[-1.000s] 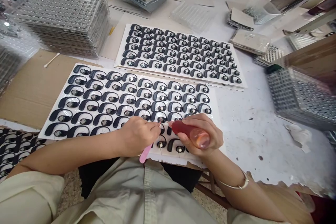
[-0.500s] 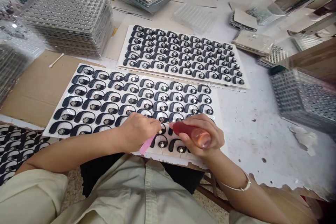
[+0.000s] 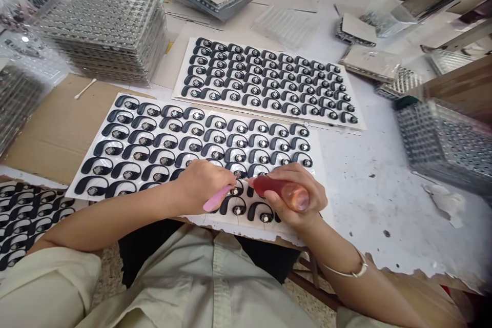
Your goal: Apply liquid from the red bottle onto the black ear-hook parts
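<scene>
left hand [image 3: 202,187] curling closed around a pink stick [image 3: 217,199], its tip hidden under the fingers, right beside a black earhook [image 3: 235,191] on a white sheet [image 3: 238,229]; right hand [image 3: 298,195] wrapping firmly around a red squeeze bottle [image 3: 279,189], nozzle nearly touching the left fingers, with that earhook lying just below and between both hands; a second sheet [image 3: 307,120] of earhooks lying beyond, stacked clear trays [image 3: 103,36] standing off to the far left

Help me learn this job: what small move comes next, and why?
Probably ease the red squeeze bottle in the right hand toward the black hook-shaped earpiece: its tip points there, just short, and the left hand holds a pink stick beside it.
</scene>
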Tool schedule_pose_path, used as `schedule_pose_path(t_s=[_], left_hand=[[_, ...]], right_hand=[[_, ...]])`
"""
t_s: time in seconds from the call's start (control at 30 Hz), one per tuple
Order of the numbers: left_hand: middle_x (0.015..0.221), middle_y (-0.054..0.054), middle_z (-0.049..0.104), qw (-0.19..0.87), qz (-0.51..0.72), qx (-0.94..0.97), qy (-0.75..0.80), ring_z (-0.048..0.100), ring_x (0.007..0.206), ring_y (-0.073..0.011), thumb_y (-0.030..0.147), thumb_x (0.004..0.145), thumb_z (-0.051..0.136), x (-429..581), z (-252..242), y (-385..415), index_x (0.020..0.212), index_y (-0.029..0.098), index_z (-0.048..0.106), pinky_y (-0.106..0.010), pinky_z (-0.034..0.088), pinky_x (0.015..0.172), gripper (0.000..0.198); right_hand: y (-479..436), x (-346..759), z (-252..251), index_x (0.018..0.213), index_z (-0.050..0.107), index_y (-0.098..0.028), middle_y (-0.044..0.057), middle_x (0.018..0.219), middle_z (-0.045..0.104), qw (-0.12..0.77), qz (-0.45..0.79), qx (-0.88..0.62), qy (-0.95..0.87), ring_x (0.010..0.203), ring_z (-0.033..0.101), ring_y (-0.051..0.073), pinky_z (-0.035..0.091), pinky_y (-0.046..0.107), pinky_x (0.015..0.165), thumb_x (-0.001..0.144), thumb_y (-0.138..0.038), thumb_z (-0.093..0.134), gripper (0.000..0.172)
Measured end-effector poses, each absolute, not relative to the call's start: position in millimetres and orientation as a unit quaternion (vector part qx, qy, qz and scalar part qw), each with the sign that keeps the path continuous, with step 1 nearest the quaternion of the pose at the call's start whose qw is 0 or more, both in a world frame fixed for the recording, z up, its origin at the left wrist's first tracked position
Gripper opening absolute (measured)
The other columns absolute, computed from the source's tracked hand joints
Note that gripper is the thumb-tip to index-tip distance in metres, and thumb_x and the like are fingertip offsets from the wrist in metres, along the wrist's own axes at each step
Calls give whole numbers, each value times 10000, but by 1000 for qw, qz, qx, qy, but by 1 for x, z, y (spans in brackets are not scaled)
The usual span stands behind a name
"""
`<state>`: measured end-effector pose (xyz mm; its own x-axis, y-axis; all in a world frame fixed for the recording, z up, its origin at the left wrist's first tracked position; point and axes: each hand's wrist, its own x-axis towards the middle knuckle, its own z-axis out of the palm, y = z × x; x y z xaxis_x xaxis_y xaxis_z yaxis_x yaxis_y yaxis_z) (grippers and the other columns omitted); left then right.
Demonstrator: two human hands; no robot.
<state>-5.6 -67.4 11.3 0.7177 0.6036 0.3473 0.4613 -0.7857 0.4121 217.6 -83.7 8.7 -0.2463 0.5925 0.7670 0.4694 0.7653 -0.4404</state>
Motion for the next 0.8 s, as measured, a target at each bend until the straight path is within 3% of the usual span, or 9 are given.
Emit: schedule_pose_path(t_s=[0.53, 0.67, 0.8], left_hand=[[779, -31, 738, 256, 260, 884, 293, 699, 643, -170, 166, 841, 514, -6, 17, -63, 842, 140, 686, -239, 513, 550, 174], [779, -24, 740, 337, 259, 847, 318, 699, 662, -162, 169, 823, 583, -7, 21, -61, 860, 148, 707, -231, 526, 593, 131], [799, -21, 745, 385, 319, 787, 362, 700, 663, -149, 180, 805, 651, -6, 20, -60, 844, 164, 723, -211, 533, 602, 84]], right_hand=[[-84, 217, 7, 1010, 583, -191, 39, 724, 628, 504, 66, -328, -796, 593, 579, 169, 487, 304, 480, 742, -225, 680, 288], [-85, 218, 4, 1093, 553, -214, 34, 754, 638, 504, 65, -320, -800, 614, 587, 176, 498, 316, 503, 733, -208, 687, 384], [-86, 219, 2, 1054, 578, -208, 40, 759, 650, 490, 73, -338, -800, 617, 592, 180, 491, 315, 501, 733, -233, 695, 343]])
